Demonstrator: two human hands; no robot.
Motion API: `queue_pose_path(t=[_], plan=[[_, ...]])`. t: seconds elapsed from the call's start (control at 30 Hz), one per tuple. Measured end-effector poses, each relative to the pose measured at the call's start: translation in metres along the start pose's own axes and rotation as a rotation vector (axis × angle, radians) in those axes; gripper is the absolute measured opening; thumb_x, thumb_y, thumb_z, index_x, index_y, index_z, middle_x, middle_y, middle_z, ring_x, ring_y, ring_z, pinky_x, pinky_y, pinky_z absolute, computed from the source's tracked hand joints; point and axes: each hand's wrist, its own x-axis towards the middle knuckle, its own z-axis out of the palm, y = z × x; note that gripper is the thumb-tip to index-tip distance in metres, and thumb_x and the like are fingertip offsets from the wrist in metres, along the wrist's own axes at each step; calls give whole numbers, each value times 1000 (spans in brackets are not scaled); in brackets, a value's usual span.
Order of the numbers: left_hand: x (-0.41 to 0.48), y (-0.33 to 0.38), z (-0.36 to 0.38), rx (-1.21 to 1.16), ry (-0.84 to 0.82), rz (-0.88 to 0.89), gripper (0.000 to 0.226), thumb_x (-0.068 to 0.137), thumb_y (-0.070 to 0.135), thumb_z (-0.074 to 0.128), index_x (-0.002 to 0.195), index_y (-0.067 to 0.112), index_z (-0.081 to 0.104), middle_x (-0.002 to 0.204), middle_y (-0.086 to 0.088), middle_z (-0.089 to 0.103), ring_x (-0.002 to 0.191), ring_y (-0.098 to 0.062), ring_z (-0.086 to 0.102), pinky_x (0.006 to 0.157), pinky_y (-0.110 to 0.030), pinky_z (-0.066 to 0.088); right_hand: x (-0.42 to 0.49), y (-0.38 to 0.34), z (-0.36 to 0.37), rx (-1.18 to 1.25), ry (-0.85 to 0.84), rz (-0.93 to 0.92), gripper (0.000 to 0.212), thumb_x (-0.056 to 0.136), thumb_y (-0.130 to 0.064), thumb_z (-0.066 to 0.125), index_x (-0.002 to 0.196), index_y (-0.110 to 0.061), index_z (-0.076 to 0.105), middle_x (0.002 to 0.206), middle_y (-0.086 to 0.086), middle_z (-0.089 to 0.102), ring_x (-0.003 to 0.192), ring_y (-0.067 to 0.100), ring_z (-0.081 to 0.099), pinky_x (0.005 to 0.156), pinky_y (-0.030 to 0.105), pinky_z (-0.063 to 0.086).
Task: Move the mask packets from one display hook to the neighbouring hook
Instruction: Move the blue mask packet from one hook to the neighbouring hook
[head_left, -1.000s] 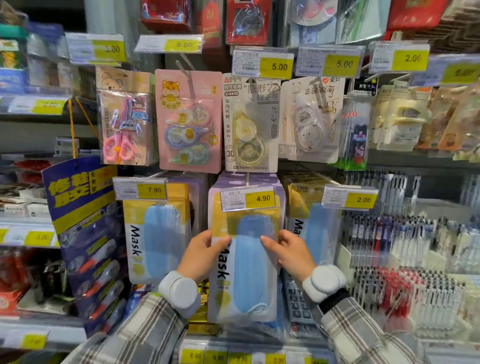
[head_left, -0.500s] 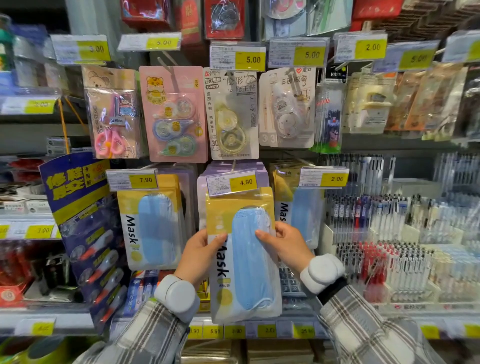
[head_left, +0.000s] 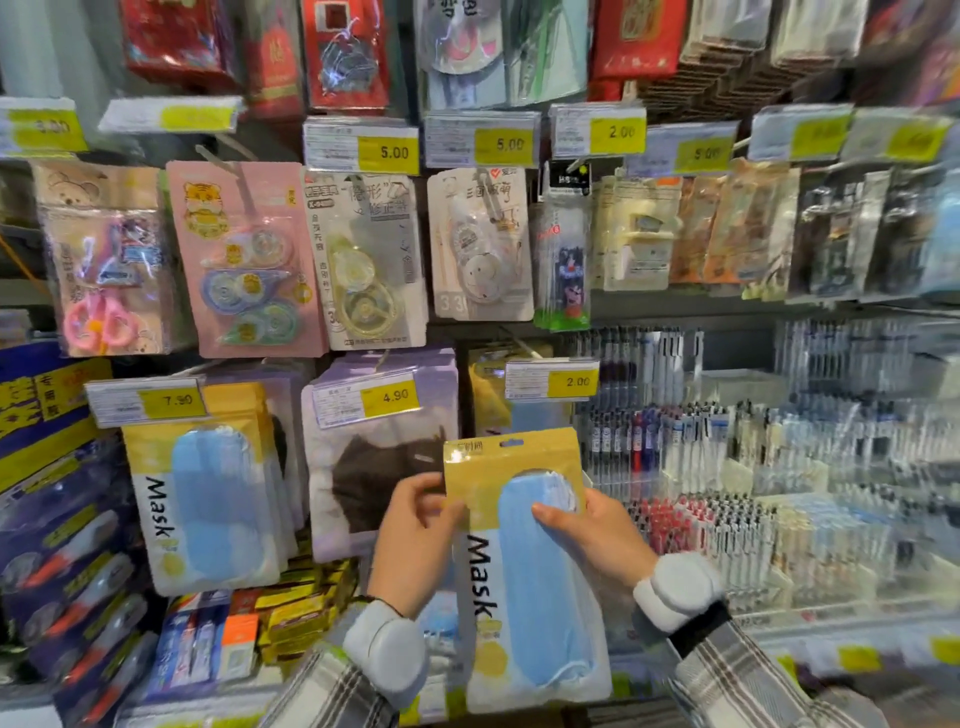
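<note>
Packet is off the middle hook since half a second ago: the mask packet (head_left: 524, 566) sat under the 4.90 tag (head_left: 366, 399) then, and now it is held free, shifted right and lower, its top edge just below the 2.00 tag (head_left: 551, 381). Purple packets (head_left: 382, 457) with a dark mask, hidden behind it before, now show on that middle hook. View has swung too; the shelf is motion-blurred.

Left hand (head_left: 415, 545) pinches the packet's left edge near the top, fingers curled shut on the film. Right hand (head_left: 597, 535) clamps the right edge, thumb across the blue window. Both closed on the same packet, neither open.

Judgement: removal step is done, transfer underway. Target is probably the right-hand hook behind the 2.00 tag, where a yellow packet (head_left: 488, 400) already hangs; the hook itself is not visible. Next is lining up the hang slot in the header with the hook tip.

Materials: glossy thin plastic pouch, flat tall rectangle with rounded corners, yellow header, clear-white lower part printed "Mask", oval window showing a soft stack of pale blue pleated masks. Looks floppy, likely to sag if held by one edge. Matching packets (head_left: 202, 493) hang on the left hook under the 7.90 tag (head_left: 148, 401). Price tags are stiff clear sleeves with yellow inserts. Pens (head_left: 691, 467) in racks to the right, hard plastic, well apart from the hands.
</note>
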Motion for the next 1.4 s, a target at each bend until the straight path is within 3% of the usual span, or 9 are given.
queue_pose_path(t=[0.07,0.2,0.33,0.43,0.6,0.73,0.9,1.13,1.4], plan=[[9,16,5,137,81,161,21,83,11,64,82,31,56,83,-1,66,78,-13,62,74,-22,49,0,0,-11,8,27,7,29,79,-22,71,106,-11,64,104,6,72,94,19,69,86,35,55],[26,54,18,541,67,577,6,83,16,63,87,20,62,90,-1,64,84,-14,58,77,-26,44,3,-3,-30,83,63,38,25,80,-19,70,102,-9,66,101,11,74,95,28,70,87,44,55],[48,75,36,805,91,863,40,70,16,74,106,14,60,108,-8,59,101,-18,50,76,-23,42,6,-7,-39,95,39,40,28,81,-19,69,107,-9,66,104,10,74,98,28,70,91,46,53],[59,78,44,894,34,866,59,61,14,81,114,13,57,112,-12,58,101,-29,57,66,-33,52,6,-10,-40,97,40,31,28,81,-19,68,107,-10,67,108,10,73,100,28,69,94,48,52],[70,75,49,924,-8,873,67,54,9,83,114,15,55,107,-11,59,95,-31,60,62,-32,53,6,-12,-41,100,48,15,26,82,-19,68,107,-10,67,109,9,72,101,24,69,93,43,53],[71,75,47,905,16,893,55,61,6,77,113,14,60,105,-11,63,94,-32,62,63,-33,53,5,-12,-41,88,55,11,32,78,-24,71,107,-11,67,109,8,72,103,25,68,96,46,51],[71,90,39,699,-5,701,28,88,23,58,115,20,65,112,-1,68,104,-22,58,87,-32,45,5,-17,-40,113,36,-5,32,81,-20,69,110,-9,65,110,8,72,104,24,68,97,45,50],[75,103,37,568,-73,552,21,92,27,51,102,20,68,100,-2,73,92,-21,64,83,-38,52,18,-32,-33,148,80,-16,28,82,-13,68,109,-7,65,109,10,72,100,25,69,94,43,52],[76,101,35,573,-91,541,22,94,27,48,105,21,67,101,1,72,91,-16,63,79,-29,48,33,-33,-31,141,100,-6,27,83,-8,66,108,0,64,112,16,69,104,29,66,95,39,51]])
